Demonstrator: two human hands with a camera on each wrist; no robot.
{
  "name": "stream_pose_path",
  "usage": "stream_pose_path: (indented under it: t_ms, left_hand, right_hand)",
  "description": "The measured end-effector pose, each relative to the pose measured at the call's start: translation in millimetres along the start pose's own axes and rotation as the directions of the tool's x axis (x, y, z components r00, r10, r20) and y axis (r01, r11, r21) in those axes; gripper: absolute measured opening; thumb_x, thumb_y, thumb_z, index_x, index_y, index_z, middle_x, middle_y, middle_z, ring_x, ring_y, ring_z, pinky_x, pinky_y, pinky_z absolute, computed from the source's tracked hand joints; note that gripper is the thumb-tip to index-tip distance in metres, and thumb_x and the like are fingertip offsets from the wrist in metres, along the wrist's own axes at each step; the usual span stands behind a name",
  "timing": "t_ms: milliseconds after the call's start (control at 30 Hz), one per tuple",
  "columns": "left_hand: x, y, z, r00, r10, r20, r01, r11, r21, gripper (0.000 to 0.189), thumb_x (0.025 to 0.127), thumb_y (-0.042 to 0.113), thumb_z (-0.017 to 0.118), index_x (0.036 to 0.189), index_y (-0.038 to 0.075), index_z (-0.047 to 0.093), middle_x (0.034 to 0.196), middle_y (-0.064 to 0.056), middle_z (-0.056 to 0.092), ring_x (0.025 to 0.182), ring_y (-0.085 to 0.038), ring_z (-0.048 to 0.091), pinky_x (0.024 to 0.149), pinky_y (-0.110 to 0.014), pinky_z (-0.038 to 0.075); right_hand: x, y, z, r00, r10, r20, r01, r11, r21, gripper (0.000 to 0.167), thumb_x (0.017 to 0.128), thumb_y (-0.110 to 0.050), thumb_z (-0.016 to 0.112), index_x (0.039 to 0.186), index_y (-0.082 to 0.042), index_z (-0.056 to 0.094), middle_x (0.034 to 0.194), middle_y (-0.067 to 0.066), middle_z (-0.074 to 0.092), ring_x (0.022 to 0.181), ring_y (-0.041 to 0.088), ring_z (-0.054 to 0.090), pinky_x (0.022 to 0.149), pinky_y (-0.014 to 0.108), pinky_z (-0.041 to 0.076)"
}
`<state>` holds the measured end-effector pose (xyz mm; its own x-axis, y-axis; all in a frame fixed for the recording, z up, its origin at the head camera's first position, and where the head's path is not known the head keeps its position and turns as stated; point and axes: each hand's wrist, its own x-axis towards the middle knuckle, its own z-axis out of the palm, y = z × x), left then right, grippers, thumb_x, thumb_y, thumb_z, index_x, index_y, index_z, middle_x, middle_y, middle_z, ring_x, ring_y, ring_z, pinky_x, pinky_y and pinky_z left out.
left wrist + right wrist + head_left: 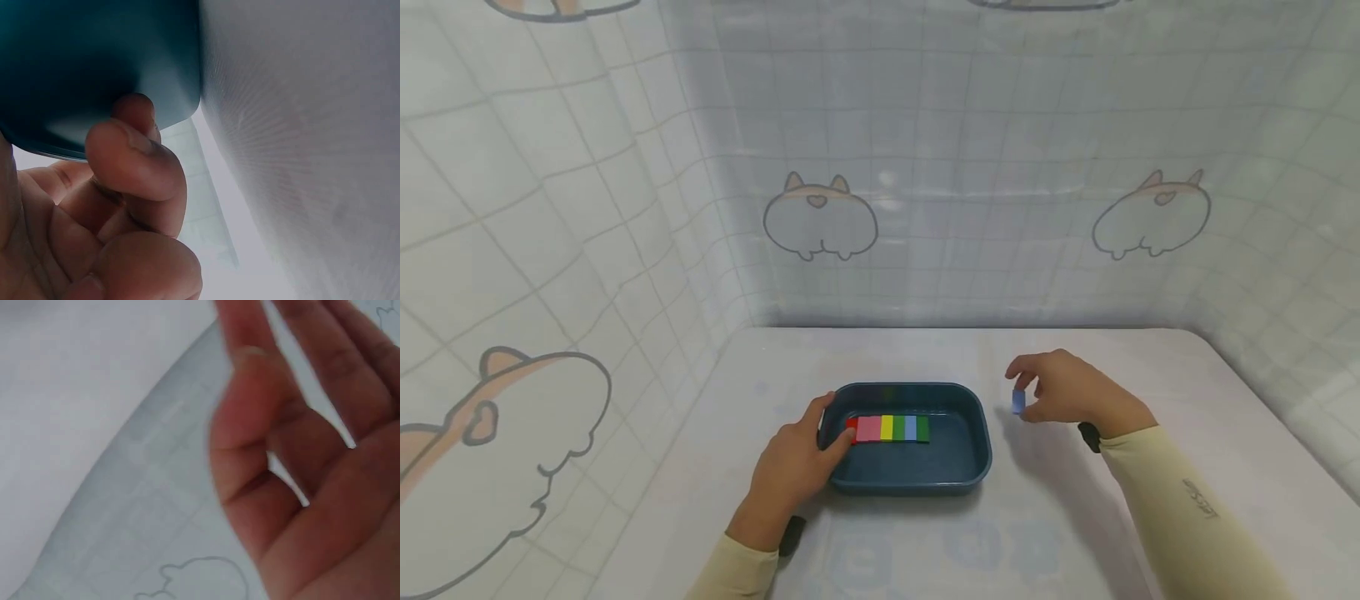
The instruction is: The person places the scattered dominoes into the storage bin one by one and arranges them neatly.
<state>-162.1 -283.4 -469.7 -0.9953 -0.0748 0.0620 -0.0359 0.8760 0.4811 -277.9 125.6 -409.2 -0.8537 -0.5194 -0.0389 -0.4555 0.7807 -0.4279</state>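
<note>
In the head view a dark teal tray (910,487) stands on the table. A row of thin coloured blocks (887,428), red, pink, yellow, green and blue, lies in it side by side. My left hand (793,462) grips the tray's left end, thumb over the rim by the red block. The left wrist view shows curled fingers (137,162) against the tray's outer wall (169,69). To the right of the tray, above the table, my right hand (1063,390) pinches a small blue block (1018,402) between thumb and finger. That block cannot be made out in the right wrist view.
The white table (925,354) has its far edge against a hanging white sheet (985,208) with grid lines and dog drawings. More of this sheet hangs at the left and right sides.
</note>
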Motion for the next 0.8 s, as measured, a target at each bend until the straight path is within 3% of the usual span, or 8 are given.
stream_pose_path:
  t_ms: [233, 500, 700, 800]
  left_hand:
    - [0.1, -3.4, 0.2, 1.000, 0.004, -0.019, -0.004, 1.000, 0.009, 0.076, 0.098, 0.064, 0.063, 0.160, 0.026, 0.043, 0.071, 0.001, 0.058, 0.069, -0.019, 0.059, 0.061, -0.037, 0.050]
    - [1.6, -2.6, -2.4, 1.000, -0.001, -0.009, 0.002, 1.000, 0.015, 0.076, 0.098, 0.064, 0.063, 0.161, 0.027, 0.043, 0.078, -0.001, 0.063, 0.073, -0.020, 0.061, 0.065, -0.041, 0.054]
    - [3.0, -2.1, 0.1, 1.000, -0.002, 0.008, 0.002, 1.000, 0.004, 0.077, 0.098, 0.064, 0.064, 0.162, 0.027, 0.041, 0.069, -0.001, 0.057, 0.065, -0.019, 0.057, 0.057, -0.037, 0.048]
    - [3.9, -3.0, 1.3, 1.000, -0.001, 0.004, 0.001, 1.000, 0.004, 0.077, 0.098, 0.064, 0.064, 0.162, 0.028, 0.041, 0.072, -0.002, 0.060, 0.066, -0.019, 0.057, 0.059, -0.038, 0.049]
  right_hand:
    - [15.4, -29.6, -5.4, 0.996, -0.072, -0.060, 0.073, 0.997, 0.015, 0.046, 0.081, -0.022, 0.091, 0.123, -0.021, 0.073, 0.109, -0.006, 0.073, 0.096, 0.023, 0.069, 0.078, 0.039, 0.056]
    - [36.0, -67.0, 0.1, 0.983, -0.167, -0.078, 0.170, 0.985, 0.029, 0.045, 0.082, -0.024, 0.091, 0.123, -0.022, 0.073, 0.110, -0.007, 0.074, 0.096, 0.023, 0.070, 0.075, 0.036, 0.056]
    - [48.8, -97.3, 4.4, 0.968, -0.237, -0.082, 0.242, 0.968, 0.069, 0.046, 0.083, -0.025, 0.090, 0.125, -0.020, 0.073, 0.111, -0.007, 0.075, 0.094, 0.020, 0.070, 0.077, 0.036, 0.056]
    - [57.0, -109.3, 10.6, 0.962, -0.261, -0.082, 0.268, 0.958, 0.099, 0.045, 0.084, -0.026, 0.090, 0.125, -0.021, 0.073, 0.111, -0.008, 0.075, 0.093, 0.017, 0.069, 0.077, 0.035, 0.056]
